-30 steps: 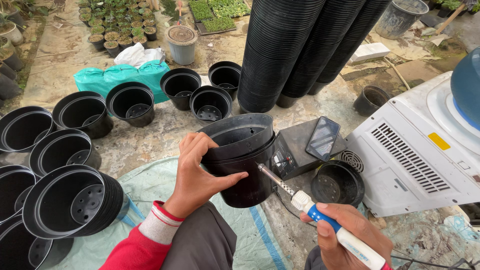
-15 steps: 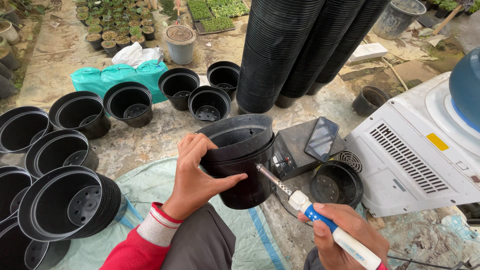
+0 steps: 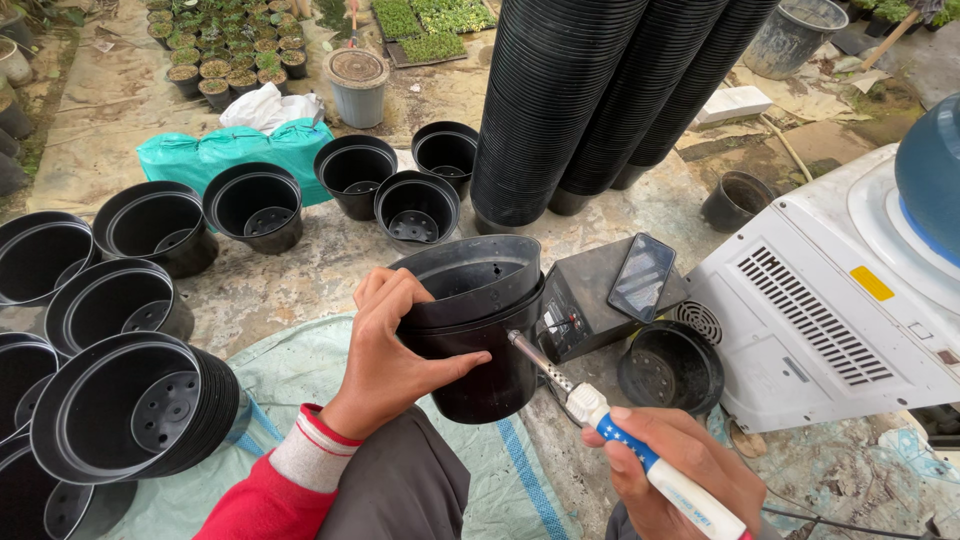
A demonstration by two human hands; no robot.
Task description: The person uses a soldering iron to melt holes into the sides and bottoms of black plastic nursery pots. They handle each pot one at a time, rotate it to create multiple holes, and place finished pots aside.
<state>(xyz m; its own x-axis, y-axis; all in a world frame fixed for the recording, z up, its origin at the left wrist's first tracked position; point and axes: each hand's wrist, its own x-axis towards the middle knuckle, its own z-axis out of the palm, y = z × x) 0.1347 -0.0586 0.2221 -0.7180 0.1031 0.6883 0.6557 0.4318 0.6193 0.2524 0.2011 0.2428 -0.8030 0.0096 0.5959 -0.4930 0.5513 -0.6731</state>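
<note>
The left hand (image 3: 395, 345) clasps a smooth, round black plastic pot (image 3: 478, 330) at centre. At four o'clock, the right hand (image 3: 690, 470) grips a blue-and-white soldering iron (image 3: 620, 440), its metal tip touching the pot's wall.

Two hands show: the left hand (image 3: 390, 350) and the right hand (image 3: 690, 465). One black pot (image 3: 480, 320) is held, and one soldering iron (image 3: 610, 425). Four single black pots stand in the row behind (image 3: 252, 205) (image 3: 355, 175) (image 3: 445, 152) (image 3: 417, 207). Three tall leaning stacks of pots (image 3: 560, 90) rise beyond them. One phone (image 3: 642, 276) lies on one dark box (image 3: 590, 300). One green sack (image 3: 235, 152) and one grey bucket (image 3: 357, 85) sit farther back. The pots at the left edge are partly cut off, so their count is unclear.
</note>
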